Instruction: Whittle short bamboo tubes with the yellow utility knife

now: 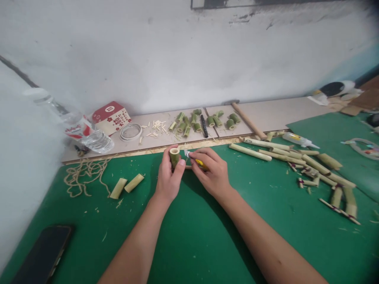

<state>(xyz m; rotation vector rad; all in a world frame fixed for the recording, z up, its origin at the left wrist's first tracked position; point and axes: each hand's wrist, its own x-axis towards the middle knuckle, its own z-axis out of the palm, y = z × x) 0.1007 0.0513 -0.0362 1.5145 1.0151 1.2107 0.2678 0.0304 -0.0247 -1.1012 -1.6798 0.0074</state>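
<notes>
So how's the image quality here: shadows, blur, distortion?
Head view: a shadow runs along the right forearm on the green tabletop; head view: the smartphone is blurred; head view: the plastic bottle looks stretched, while the bamboo tube is clearer.

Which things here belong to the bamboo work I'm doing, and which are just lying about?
Likely in the job:
- bamboo tube, in your left hand
- yellow-handled knife, in your right hand

Probably just lying about:
- water bottle
- phone
- red-and-cream box
</notes>
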